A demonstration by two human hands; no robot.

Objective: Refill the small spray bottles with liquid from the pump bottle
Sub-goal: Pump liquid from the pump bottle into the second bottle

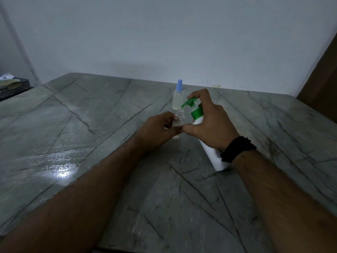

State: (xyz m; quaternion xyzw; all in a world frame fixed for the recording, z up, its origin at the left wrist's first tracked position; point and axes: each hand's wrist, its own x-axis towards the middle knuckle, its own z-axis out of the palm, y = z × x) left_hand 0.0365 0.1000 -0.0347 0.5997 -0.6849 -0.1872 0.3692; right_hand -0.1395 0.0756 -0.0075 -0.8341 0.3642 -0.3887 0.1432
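The pump bottle [209, 148], white with a green pump head [189, 102], stands tilted on the table [91, 125]. Its long axis runs from its base near the person up and away, leaning left, and the green nozzle points left toward the open neck of a small clear bottle [179, 119].

The right hand [209, 123] grips the pump bottle's upper body, fingers curled round it and the forefinger hooked over the pump head. The left hand [158, 130] pinches the uncapped small bottle between thumb and fingers, holding it upright, mouth up, just beside the nozzle tip.

Count: one pump bottle; two small bottles. The second small bottle [178, 96] stands upright on the table behind the hands, with a blue spray cap on. A black band [237, 149] circles the right wrist.
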